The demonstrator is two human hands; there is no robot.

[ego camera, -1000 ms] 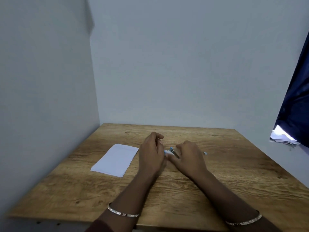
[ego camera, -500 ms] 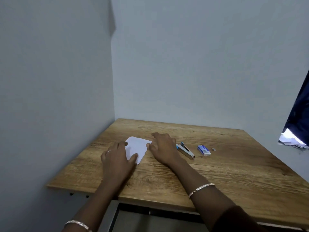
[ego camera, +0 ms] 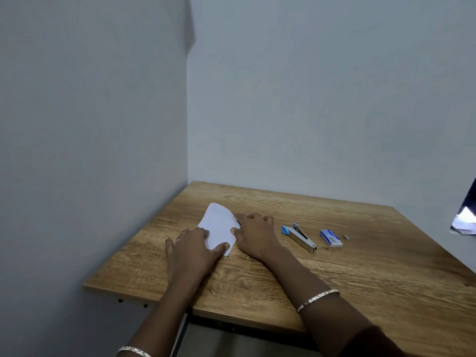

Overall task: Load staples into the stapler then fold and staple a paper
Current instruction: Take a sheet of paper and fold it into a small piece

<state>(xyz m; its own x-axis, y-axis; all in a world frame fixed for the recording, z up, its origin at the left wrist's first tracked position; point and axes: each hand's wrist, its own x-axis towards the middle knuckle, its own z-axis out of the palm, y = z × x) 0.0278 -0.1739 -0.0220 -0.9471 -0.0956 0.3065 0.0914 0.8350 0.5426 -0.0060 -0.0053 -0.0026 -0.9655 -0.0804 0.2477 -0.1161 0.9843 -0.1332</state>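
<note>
"Where's the paper point(ego camera: 219, 224)?"

"On the table point(ego camera: 360, 279), toward 10 o'clock. Its far end curls up more than half a second ago."

"And the hands?"

"The left hand point(ego camera: 193, 249) lies flat with its fingers spread, pressing the near left corner. The right hand point(ego camera: 253, 233) has its thumb on the right edge and its fingers bent. Whether it pinches the paper, I can't tell."

"The stapler point(ego camera: 300, 237)?"

"A second ago both hands were on it. Now it lies alone at 3 o'clock of the right hand, with the staple box point(ego camera: 331, 238) at its 3 o'clock."
</note>
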